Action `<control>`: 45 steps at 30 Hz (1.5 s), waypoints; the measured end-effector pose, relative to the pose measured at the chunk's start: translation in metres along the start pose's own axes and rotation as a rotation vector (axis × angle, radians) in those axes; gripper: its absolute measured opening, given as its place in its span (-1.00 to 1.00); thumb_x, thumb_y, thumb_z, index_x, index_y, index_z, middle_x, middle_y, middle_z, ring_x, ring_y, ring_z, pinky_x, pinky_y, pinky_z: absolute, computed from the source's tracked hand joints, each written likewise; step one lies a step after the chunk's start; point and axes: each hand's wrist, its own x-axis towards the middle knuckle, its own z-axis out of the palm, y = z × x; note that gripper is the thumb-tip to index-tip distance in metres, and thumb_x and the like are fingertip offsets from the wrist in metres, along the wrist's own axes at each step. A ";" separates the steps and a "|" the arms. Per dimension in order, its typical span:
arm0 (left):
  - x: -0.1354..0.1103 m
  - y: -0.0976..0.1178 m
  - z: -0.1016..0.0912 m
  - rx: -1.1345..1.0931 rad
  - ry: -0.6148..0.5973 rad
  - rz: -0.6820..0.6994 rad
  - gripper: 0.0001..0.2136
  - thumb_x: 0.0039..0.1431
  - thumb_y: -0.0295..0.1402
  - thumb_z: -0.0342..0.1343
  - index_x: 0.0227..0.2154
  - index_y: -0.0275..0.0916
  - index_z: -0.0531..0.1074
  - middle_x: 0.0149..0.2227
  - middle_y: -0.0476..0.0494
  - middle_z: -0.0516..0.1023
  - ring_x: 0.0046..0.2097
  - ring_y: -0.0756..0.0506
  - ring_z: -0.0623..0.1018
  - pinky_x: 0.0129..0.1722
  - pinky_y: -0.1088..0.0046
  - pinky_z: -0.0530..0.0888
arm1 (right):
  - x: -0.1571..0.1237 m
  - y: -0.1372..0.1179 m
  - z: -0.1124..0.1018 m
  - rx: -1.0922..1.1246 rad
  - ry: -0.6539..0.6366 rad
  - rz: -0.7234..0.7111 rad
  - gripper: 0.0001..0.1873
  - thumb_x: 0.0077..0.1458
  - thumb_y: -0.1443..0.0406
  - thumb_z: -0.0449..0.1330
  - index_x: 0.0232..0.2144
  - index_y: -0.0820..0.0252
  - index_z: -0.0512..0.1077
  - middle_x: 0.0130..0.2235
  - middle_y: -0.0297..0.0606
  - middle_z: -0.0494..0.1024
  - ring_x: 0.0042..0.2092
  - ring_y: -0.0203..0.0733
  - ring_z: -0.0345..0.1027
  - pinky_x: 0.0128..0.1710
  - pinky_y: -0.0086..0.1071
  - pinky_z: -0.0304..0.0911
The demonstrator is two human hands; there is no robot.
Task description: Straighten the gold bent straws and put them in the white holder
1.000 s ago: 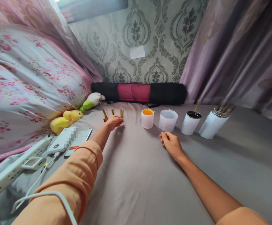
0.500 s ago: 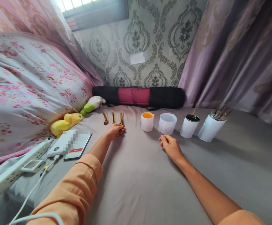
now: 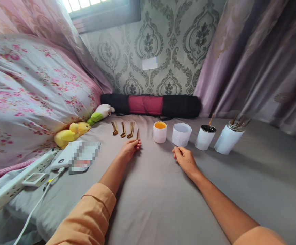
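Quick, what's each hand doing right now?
Left hand: pinching a thin brown stick.
Right hand: loosely curled, empty, resting on the grey sheet.

four cups (image 3: 181, 134), four gold sticks (image 3: 123, 130), two plushies (image 3: 69, 133)

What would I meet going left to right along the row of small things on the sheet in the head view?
Yellow plush duck → three bent brown sticks → straight brown stick held by the left hand → orange-filled cup → plain white cup → dark-filled cup → brush jar.

Sticks (image 3: 123, 129) left of four cups (image 3: 182, 134) in a row, bolster (image 3: 150, 104) behind them
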 end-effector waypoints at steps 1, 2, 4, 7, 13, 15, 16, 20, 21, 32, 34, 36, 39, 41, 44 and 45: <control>-0.003 0.000 0.002 -0.024 -0.013 -0.013 -0.93 -0.02 -0.59 0.03 -0.46 -0.40 0.40 -0.51 -0.12 0.43 -0.56 0.14 0.38 -0.58 0.66 0.34 | 0.000 -0.001 0.000 -0.003 0.001 0.002 -0.55 0.02 0.01 -0.06 -0.48 0.25 0.40 -0.60 -0.30 0.37 -0.61 -0.36 0.17 -0.60 -0.48 0.09; -0.006 0.000 0.003 -0.047 -0.024 -0.028 -0.92 -0.02 -0.60 0.02 -0.45 -0.40 0.40 -0.49 -0.13 0.44 -0.54 0.14 0.39 -0.57 0.66 0.35 | 0.000 -0.001 0.000 -0.007 0.000 0.004 -0.56 0.02 0.02 -0.06 -0.48 0.25 0.40 -0.60 -0.30 0.37 -0.61 -0.36 0.17 -0.60 -0.48 0.09; -0.011 -0.001 0.006 -0.089 -0.042 -0.059 -0.89 -0.03 -0.62 0.02 -0.43 -0.41 0.41 -0.46 -0.14 0.45 -0.53 0.14 0.40 -0.55 0.67 0.37 | 0.000 -0.002 -0.001 -0.010 -0.001 0.006 -0.56 0.02 0.02 -0.06 -0.48 0.25 0.39 -0.61 -0.31 0.37 -0.62 -0.36 0.17 -0.60 -0.49 0.08; -0.018 -0.002 0.008 -0.141 -0.067 -0.094 -0.87 -0.05 -0.65 0.04 -0.41 -0.41 0.42 -0.44 -0.14 0.45 -0.53 0.15 0.40 -0.52 0.68 0.39 | -0.001 -0.002 -0.001 -0.001 -0.007 0.003 -0.55 0.02 0.02 -0.07 -0.48 0.26 0.39 -0.61 -0.31 0.36 -0.62 -0.36 0.16 -0.60 -0.48 0.08; -0.034 -0.007 0.018 -0.209 -0.108 -0.097 -0.89 -0.03 -0.61 0.07 -0.40 -0.40 0.43 -0.48 -0.12 0.44 -0.53 0.15 0.39 -0.53 0.68 0.37 | -0.001 -0.003 -0.001 -0.006 -0.011 0.008 -0.55 0.02 0.01 -0.07 -0.48 0.25 0.39 -0.59 -0.31 0.37 -0.61 -0.36 0.17 -0.60 -0.48 0.07; -0.039 -0.010 0.022 -0.221 -0.121 -0.084 -0.88 -0.04 -0.60 0.08 -0.39 -0.41 0.44 -0.48 -0.12 0.43 -0.53 0.15 0.38 -0.55 0.68 0.36 | -0.002 -0.004 -0.001 0.003 -0.016 0.013 -0.55 0.02 0.01 -0.07 -0.48 0.26 0.39 -0.60 -0.30 0.36 -0.60 -0.35 0.17 -0.60 -0.48 0.07; -0.042 -0.012 0.024 -0.225 -0.127 -0.076 -0.88 -0.04 -0.59 0.09 -0.38 -0.41 0.44 -0.47 -0.12 0.44 -0.53 0.14 0.38 -0.56 0.68 0.35 | -0.002 -0.004 -0.001 0.006 -0.017 0.016 -0.55 0.02 0.01 -0.07 -0.48 0.26 0.39 -0.60 -0.30 0.36 -0.60 -0.35 0.17 -0.60 -0.48 0.07; -0.052 -0.019 0.031 -0.230 -0.144 -0.022 -0.84 -0.07 -0.50 0.15 -0.35 -0.41 0.45 -0.46 -0.14 0.45 -0.52 0.13 0.38 -0.56 0.66 0.32 | -0.002 -0.006 -0.002 0.014 -0.023 0.023 -0.55 0.02 0.01 -0.07 -0.47 0.26 0.38 -0.59 -0.32 0.35 -0.61 -0.37 0.14 -0.60 -0.48 0.07; -0.054 -0.021 0.031 -0.223 -0.150 0.000 -0.82 -0.08 -0.47 0.16 -0.34 -0.41 0.45 -0.46 -0.13 0.45 -0.51 0.13 0.37 -0.56 0.65 0.32 | -0.002 -0.006 -0.002 0.019 -0.026 0.027 -0.55 0.02 0.00 -0.06 -0.47 0.26 0.38 -0.59 -0.32 0.34 -0.61 -0.37 0.14 -0.60 -0.49 0.07; -0.077 -0.027 0.034 0.032 -0.139 0.186 -0.67 -0.09 -0.25 0.14 -0.26 -0.36 0.44 -0.44 -0.10 0.44 -0.51 0.10 0.34 -0.53 0.59 0.29 | -0.005 -0.012 -0.004 0.094 -0.059 0.066 -0.58 -0.01 0.01 -0.01 -0.47 0.26 0.37 -0.59 -0.34 0.33 -0.61 -0.40 0.14 -0.63 -0.50 0.06; -0.081 -0.025 0.036 0.098 -0.125 0.212 -0.67 -0.09 -0.25 0.12 -0.27 -0.36 0.44 -0.46 -0.09 0.44 -0.51 0.10 0.33 -0.54 0.58 0.29 | -0.005 -0.013 -0.004 0.108 -0.071 0.069 -0.59 -0.02 0.02 0.00 -0.47 0.26 0.38 -0.58 -0.33 0.34 -0.61 -0.40 0.14 -0.63 -0.51 0.06; -0.083 -0.023 0.036 0.164 -0.113 0.241 -0.67 -0.08 -0.25 0.10 -0.26 -0.37 0.44 -0.47 -0.08 0.43 -0.52 0.09 0.32 -0.55 0.58 0.28 | -0.005 -0.013 -0.005 0.120 -0.086 0.078 -0.61 -0.04 0.03 0.02 -0.46 0.26 0.38 -0.57 -0.33 0.35 -0.60 -0.40 0.15 -0.63 -0.52 0.07; -0.082 -0.025 0.036 0.259 -0.112 0.291 -0.67 -0.05 -0.25 0.06 -0.25 -0.36 0.44 -0.47 -0.08 0.43 -0.51 0.08 0.33 -0.55 0.58 0.28 | -0.006 -0.014 -0.006 0.137 -0.106 0.084 -0.63 -0.05 0.05 0.04 -0.44 0.25 0.39 -0.55 -0.31 0.36 -0.57 -0.39 0.17 -0.63 -0.53 0.07; -0.081 -0.028 0.036 0.317 -0.114 0.332 -0.67 -0.03 -0.24 0.04 -0.25 -0.35 0.45 -0.47 -0.09 0.44 -0.49 0.06 0.36 -0.54 0.57 0.29 | -0.006 -0.014 -0.007 0.146 -0.117 0.076 -0.64 -0.06 0.06 0.05 -0.43 0.26 0.40 -0.54 -0.31 0.37 -0.57 -0.40 0.17 -0.63 -0.53 0.07; -0.079 -0.032 0.034 0.399 -0.113 0.409 -0.68 -0.01 -0.25 0.01 -0.24 -0.33 0.46 -0.46 -0.11 0.46 -0.47 0.03 0.39 -0.49 0.54 0.31 | -0.008 -0.015 -0.008 0.154 -0.128 0.068 -0.64 -0.06 0.07 0.06 -0.41 0.26 0.40 -0.53 -0.30 0.38 -0.56 -0.40 0.18 -0.62 -0.53 0.08; -0.079 -0.033 0.034 0.429 -0.112 0.436 -0.68 0.00 -0.25 0.00 -0.24 -0.32 0.46 -0.45 -0.12 0.46 -0.46 0.03 0.39 -0.48 0.53 0.32 | -0.008 -0.016 -0.008 0.156 -0.134 0.067 -0.65 -0.06 0.07 0.06 -0.41 0.26 0.40 -0.53 -0.30 0.38 -0.56 -0.40 0.18 -0.62 -0.53 0.08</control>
